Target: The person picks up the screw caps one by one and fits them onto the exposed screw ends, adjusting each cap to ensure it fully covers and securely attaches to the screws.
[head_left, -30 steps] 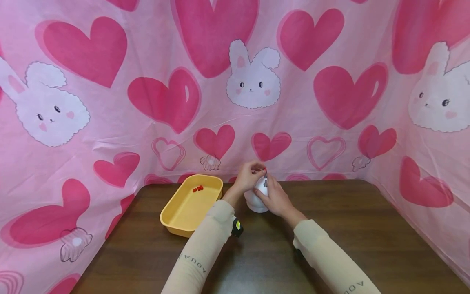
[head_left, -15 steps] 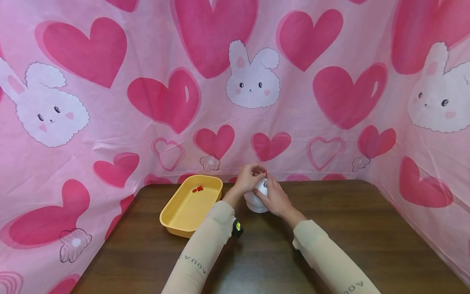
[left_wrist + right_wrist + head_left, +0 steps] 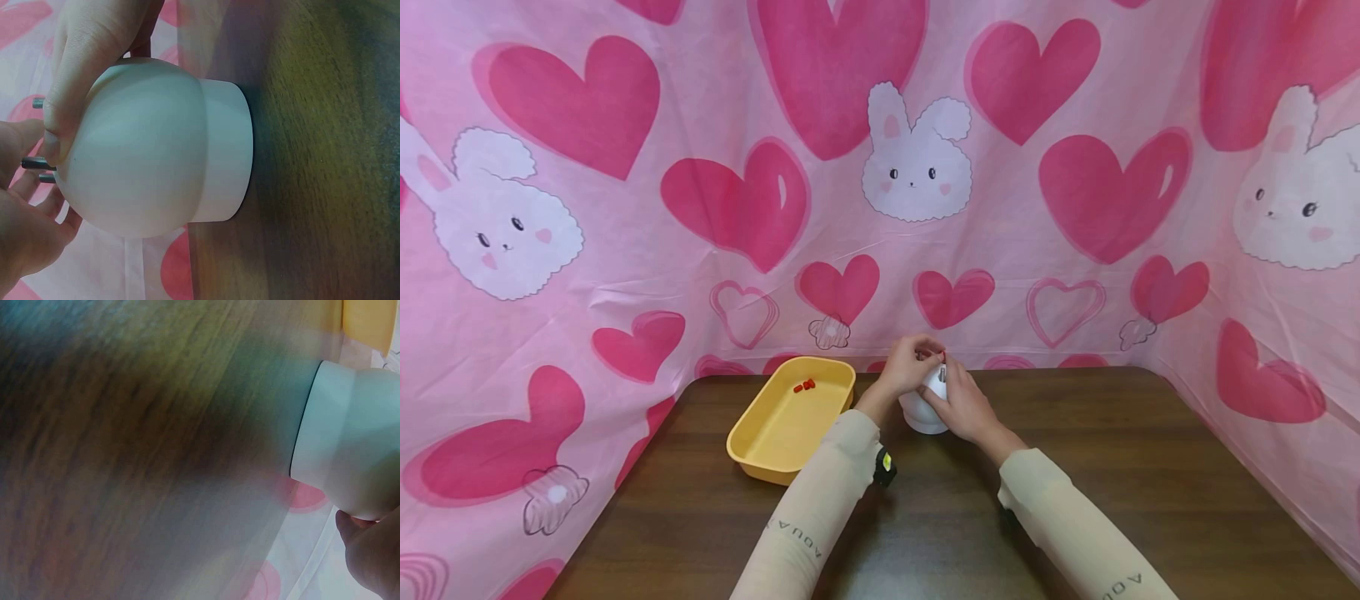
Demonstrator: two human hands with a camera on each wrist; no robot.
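Note:
On the table stands a white rounded body on a narrower base (image 3: 150, 144), upright, with several metal posts (image 3: 37, 164) sticking up from its top. My right hand (image 3: 964, 404) grips its side, the thumb (image 3: 59, 119) lying along the near face. At the top, my left hand (image 3: 908, 367) pinches a small red piece (image 3: 942, 356) by a post; its fingers mostly cover the piece. In the left wrist view the left fingers (image 3: 28, 231) reach around the posts. The right wrist view shows the white base (image 3: 322, 425) flat on the wood.
Left of the white body sits a yellow tray (image 3: 752, 421) holding several small red pieces (image 3: 805, 386). My left forearm passes over its right front side. The dark wooden table (image 3: 1090, 467) ends at a pink heart-and-rabbit cloth (image 3: 1007, 250) behind.
The left fingertips and the red piece have come down slightly at the post. My right hand, the white body and the tray stay where they were.

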